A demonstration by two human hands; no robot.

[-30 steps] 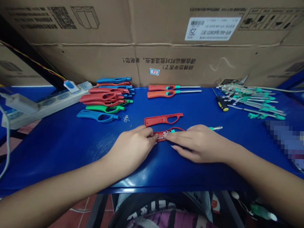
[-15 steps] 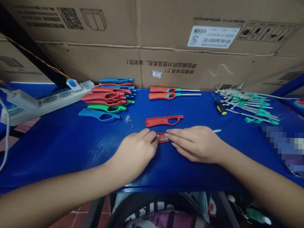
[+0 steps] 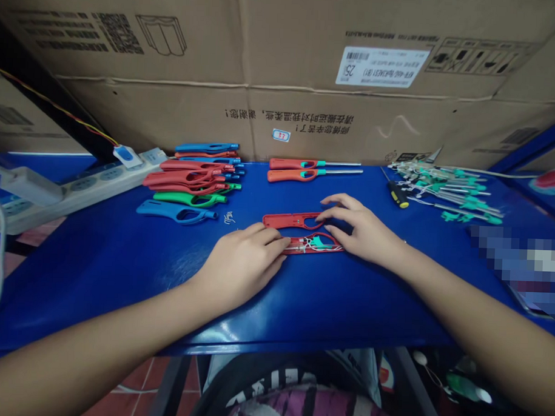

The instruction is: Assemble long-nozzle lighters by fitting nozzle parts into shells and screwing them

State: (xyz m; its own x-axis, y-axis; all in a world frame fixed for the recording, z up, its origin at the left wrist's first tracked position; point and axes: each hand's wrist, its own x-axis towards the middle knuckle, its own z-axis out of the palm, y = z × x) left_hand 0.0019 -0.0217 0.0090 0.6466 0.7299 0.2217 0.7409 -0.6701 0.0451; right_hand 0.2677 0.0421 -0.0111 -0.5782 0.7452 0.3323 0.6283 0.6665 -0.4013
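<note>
My left hand (image 3: 246, 258) is closed on the left end of a red lighter shell half (image 3: 296, 251) lying on the blue table. Its fingers cover that end. Inside this half sit a teal trigger (image 3: 319, 241), white wires and a metal part. My right hand (image 3: 361, 229) is open, fingers apart, at the right end of a second red shell half (image 3: 281, 221) just behind the first. Its fingertips reach that end; whether they grip it I cannot tell. Tiny screws (image 3: 229, 217) lie to the left of the shells.
Blue, red and green lighter shells (image 3: 192, 174) are piled at the left, near a power strip (image 3: 82, 189). Two lighters with metal tubes (image 3: 315, 174) lie at the back. At the right are a screwdriver (image 3: 399, 195) and several teal trigger assemblies (image 3: 460, 193). A cardboard box (image 3: 208, 102) stands behind.
My right hand has lifted off the lower shell half and moved back to the second half, uncovering the trigger and wires. My left hand keeps its hold. The whole view has shifted slightly.
</note>
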